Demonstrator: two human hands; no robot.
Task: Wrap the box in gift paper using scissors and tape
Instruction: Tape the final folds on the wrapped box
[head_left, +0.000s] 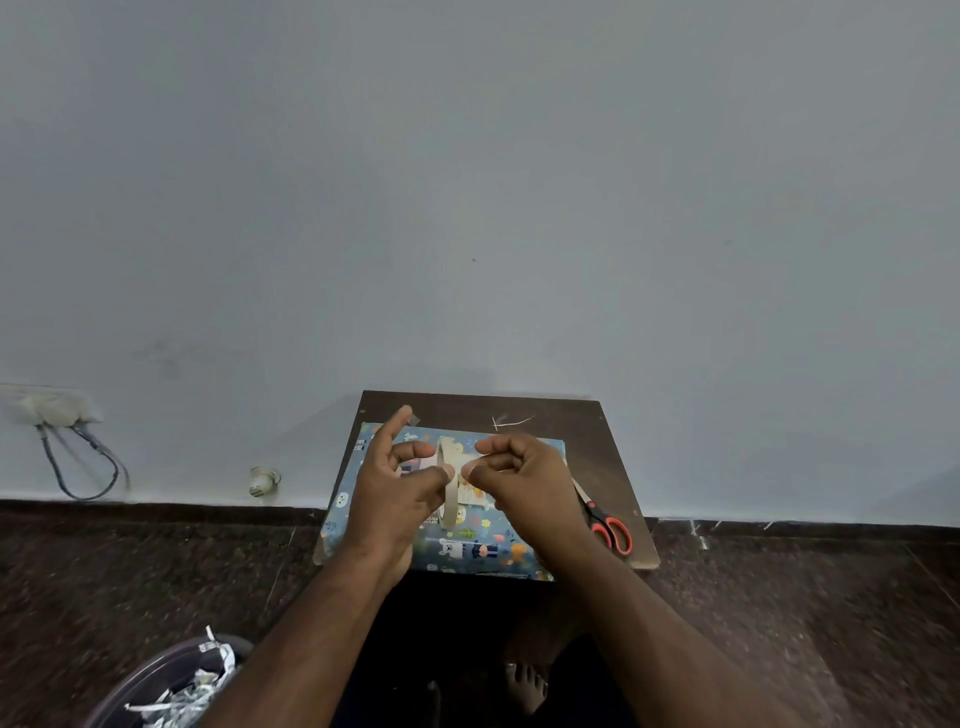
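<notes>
The box (467, 545), already covered in blue patterned gift paper, lay on a small dark worktop (597, 447) against the wall, with the red-handled scissors (605, 522) at its 3 o'clock. Above the box, the left hand (397, 488) gripped the roll of tape (448, 483) upright, index finger raised. At the roll's 3 o'clock, the right hand (524, 478) pinched at its edge with curled fingers.

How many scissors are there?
1. The scissors, with red and black handles, lie on the small brown table, right of the wrapped box. The right hand covers part of the blades; more could be hidden.
</notes>
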